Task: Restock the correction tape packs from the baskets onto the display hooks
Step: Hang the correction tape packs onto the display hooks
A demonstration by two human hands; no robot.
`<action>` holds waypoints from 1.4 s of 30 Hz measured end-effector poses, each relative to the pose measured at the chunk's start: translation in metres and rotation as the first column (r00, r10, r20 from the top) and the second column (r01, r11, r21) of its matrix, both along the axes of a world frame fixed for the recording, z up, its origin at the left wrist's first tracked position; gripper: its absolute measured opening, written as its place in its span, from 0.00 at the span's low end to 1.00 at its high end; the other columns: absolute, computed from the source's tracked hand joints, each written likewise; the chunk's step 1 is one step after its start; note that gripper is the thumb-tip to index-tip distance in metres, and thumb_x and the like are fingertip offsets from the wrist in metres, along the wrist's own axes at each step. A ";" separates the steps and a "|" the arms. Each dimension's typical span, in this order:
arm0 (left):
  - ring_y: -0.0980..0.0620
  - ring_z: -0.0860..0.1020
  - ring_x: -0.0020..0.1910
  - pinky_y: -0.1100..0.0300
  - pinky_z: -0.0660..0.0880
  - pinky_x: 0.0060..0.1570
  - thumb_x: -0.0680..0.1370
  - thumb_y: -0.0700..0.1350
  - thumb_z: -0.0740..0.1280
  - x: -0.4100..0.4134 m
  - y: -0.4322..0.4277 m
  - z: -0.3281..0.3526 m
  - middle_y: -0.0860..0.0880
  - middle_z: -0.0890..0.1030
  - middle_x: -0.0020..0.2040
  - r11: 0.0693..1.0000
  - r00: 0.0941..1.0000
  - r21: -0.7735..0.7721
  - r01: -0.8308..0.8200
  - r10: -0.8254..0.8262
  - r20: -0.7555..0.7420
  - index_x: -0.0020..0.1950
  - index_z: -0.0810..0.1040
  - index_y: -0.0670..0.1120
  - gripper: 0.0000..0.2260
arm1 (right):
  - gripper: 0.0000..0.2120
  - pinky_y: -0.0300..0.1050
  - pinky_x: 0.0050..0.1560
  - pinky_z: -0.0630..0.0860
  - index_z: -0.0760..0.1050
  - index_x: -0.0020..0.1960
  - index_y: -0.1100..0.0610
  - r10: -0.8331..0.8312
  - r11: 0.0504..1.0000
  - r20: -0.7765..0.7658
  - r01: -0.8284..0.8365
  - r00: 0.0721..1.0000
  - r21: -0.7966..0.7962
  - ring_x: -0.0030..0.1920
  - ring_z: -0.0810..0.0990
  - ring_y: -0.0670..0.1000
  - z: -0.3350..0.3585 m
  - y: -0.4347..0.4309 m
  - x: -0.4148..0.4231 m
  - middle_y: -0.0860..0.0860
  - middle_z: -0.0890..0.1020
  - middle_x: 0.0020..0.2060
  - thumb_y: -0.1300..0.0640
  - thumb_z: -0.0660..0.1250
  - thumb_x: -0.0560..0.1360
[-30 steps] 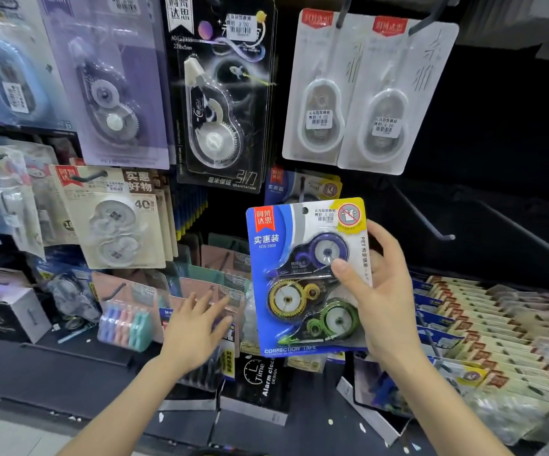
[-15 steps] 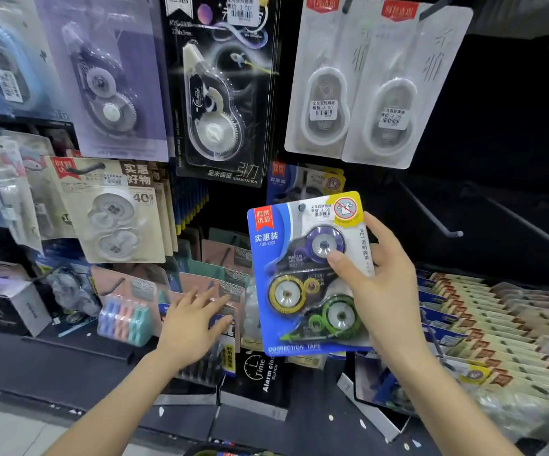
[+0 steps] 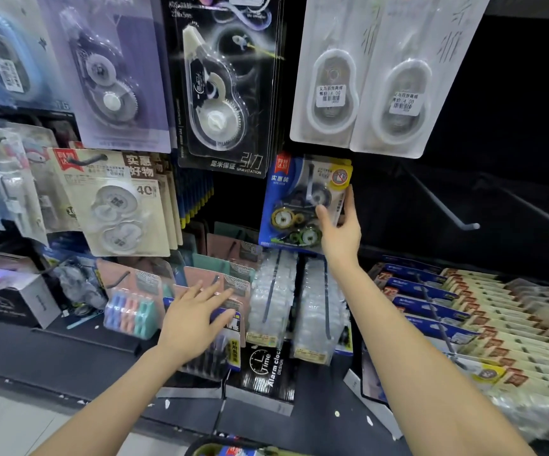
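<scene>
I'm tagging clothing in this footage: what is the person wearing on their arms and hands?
No gloves, rings or watch show on the left hand or right hand. The left forearm and right forearm are uncovered to the frame's edge; no sleeve is in view.

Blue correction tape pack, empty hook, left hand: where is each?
blue correction tape pack (image 3: 274,197): head view, blue card's left side.
empty hook (image 3: 470,226): head view, upturned tip.
left hand (image 3: 192,322): head view, back of hand.

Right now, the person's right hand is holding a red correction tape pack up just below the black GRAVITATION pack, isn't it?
Not red. The head view shows the right hand holding a blue correction tape pack up just below the black GRAVITATION pack.
</scene>
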State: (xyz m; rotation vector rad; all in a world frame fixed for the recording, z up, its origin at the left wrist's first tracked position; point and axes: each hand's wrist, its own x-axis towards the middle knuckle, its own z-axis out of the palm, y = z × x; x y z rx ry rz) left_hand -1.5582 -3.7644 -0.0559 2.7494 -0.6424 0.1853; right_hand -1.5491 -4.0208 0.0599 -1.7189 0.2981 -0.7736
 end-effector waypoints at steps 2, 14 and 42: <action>0.41 0.69 0.72 0.43 0.67 0.69 0.70 0.77 0.32 0.000 0.001 0.000 0.50 0.74 0.71 1.000 1.000 -0.011 0.001 -0.001 0.010 0.70 0.75 0.55 0.47 | 0.34 0.52 0.70 0.70 0.55 0.79 0.46 -0.048 0.997 -0.052 0.045 0.997 -0.065 0.69 0.72 0.53 0.001 -0.001 0.003 0.51 0.74 0.70 0.48 0.67 0.79; 0.34 0.71 0.70 0.40 0.71 0.64 0.77 0.62 0.52 -0.012 0.005 0.008 0.41 0.74 0.70 1.000 0.994 -0.009 0.028 -0.026 0.107 0.70 0.75 0.47 0.30 | 0.11 0.34 0.46 0.72 0.72 0.61 0.50 -0.091 0.971 -0.319 0.012 0.943 -0.240 0.47 0.77 0.38 -0.060 -0.013 -0.207 0.40 0.78 0.47 0.50 0.64 0.80; 0.37 0.71 0.66 0.43 0.71 0.62 0.82 0.53 0.59 -0.225 0.038 -0.150 0.37 0.70 0.70 0.924 0.830 -0.092 -0.372 0.287 -0.479 0.77 0.62 0.41 0.27 | 0.09 0.48 0.41 0.68 0.76 0.55 0.58 -0.348 0.901 -0.784 -0.047 0.513 -0.431 0.50 0.80 0.61 -0.158 -0.027 -0.350 0.57 0.83 0.46 0.58 0.68 0.76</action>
